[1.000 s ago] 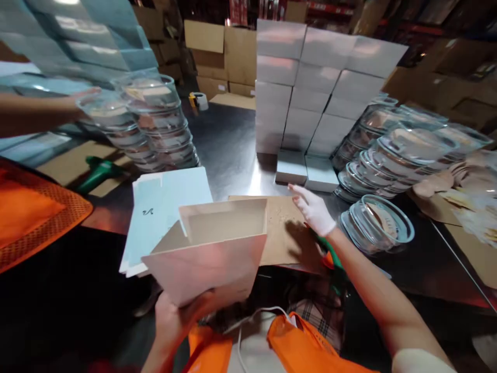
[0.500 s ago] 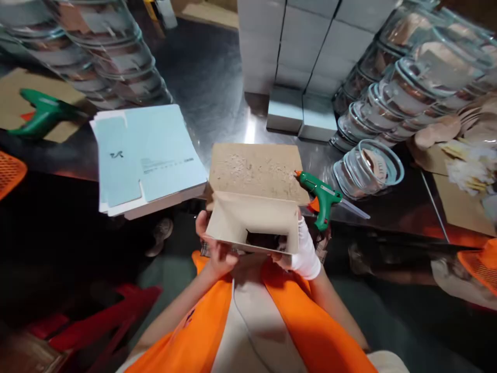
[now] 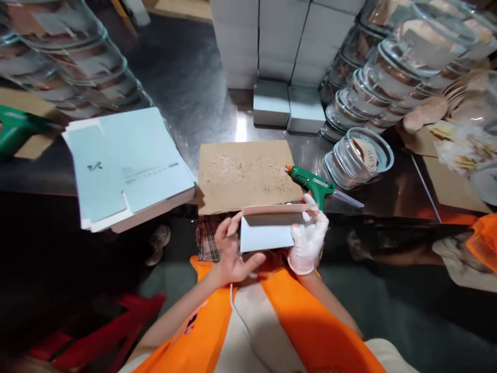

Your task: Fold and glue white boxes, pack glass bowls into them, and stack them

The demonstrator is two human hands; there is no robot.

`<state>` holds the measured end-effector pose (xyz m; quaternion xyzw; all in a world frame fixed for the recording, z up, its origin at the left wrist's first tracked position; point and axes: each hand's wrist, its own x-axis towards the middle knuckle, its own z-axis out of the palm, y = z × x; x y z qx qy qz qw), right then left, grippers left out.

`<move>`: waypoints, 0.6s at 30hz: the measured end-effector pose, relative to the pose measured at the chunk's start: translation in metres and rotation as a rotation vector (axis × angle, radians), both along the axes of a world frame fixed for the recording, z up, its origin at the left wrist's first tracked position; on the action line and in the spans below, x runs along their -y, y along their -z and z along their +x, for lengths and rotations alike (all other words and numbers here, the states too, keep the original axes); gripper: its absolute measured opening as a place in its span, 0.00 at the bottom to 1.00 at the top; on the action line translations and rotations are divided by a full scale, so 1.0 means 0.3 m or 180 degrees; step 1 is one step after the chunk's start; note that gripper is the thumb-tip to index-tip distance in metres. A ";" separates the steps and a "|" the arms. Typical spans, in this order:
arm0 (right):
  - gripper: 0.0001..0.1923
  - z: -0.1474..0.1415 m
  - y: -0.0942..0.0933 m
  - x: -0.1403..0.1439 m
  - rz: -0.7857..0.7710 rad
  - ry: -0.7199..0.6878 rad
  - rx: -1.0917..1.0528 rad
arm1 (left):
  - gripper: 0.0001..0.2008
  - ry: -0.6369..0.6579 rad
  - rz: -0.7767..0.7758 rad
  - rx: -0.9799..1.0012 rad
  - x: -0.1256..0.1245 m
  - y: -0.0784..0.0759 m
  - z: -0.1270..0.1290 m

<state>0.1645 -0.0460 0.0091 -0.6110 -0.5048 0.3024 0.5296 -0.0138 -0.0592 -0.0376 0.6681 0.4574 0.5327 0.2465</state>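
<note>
A small light-blue cardboard box (image 3: 267, 235) is between my hands, just in front of the table's edge, its pale blue face towards me. My left hand (image 3: 233, 255), bare, grips its left end, fingers along the side and thumb stretched out below the front edge. At the right end my right hand (image 3: 308, 243), in a white glove, holds the box with the fingers over its upper corner. Just beyond the right fingertips a green glue gun (image 3: 313, 182) lies with its orange nozzle over a glue-marked cardboard sheet (image 3: 244, 173).
On the left is a stack of flat light-blue cartons (image 3: 132, 166), with another green glue gun (image 3: 15, 129) past it. White boxes (image 3: 272, 101) are piled at the back. Clear round containers (image 3: 359, 158) stand on the right. A red stool (image 3: 112, 331) is at lower left.
The box has been turned: its open inside faced me before, and now a blue outer face does. Both hands have shifted their hold on its ends. The view has moved slightly right.
</note>
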 end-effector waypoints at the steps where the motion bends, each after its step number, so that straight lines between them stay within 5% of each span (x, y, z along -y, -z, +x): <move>1: 0.41 0.005 -0.006 -0.004 0.0072 0.0015 -0.0003 | 0.36 0.0168 0.0053 -0.0236 -0.005 -0.018 -0.020; 3: 0.37 0.050 -0.020 -0.019 0.0078 -0.0062 0.0036 | 0.26 0.0299 0.0111 -0.0650 -0.019 -0.039 -0.071; 6: 0.27 0.192 -0.052 -0.076 -0.0312 0.0458 0.0676 | 0.21 -0.0251 0.0146 -0.0748 -0.045 -0.042 -0.142; 8: 0.26 0.297 -0.072 -0.140 -0.1069 0.0925 0.1451 | 0.21 -0.0600 0.0155 -0.0661 -0.064 -0.036 -0.166; 10: 0.23 0.373 -0.084 -0.211 -0.1945 0.0844 0.1807 | 0.21 -0.0688 0.0195 -0.0590 -0.082 -0.030 -0.170; 13: 0.15 0.419 -0.077 -0.289 -0.2389 0.0441 0.1508 | 0.20 -0.0567 0.0259 -0.0546 -0.101 -0.019 -0.157; 18: 0.14 0.409 -0.042 -0.299 -0.2028 0.0299 0.0566 | 0.18 -0.0624 0.0265 -0.0262 -0.122 0.013 -0.158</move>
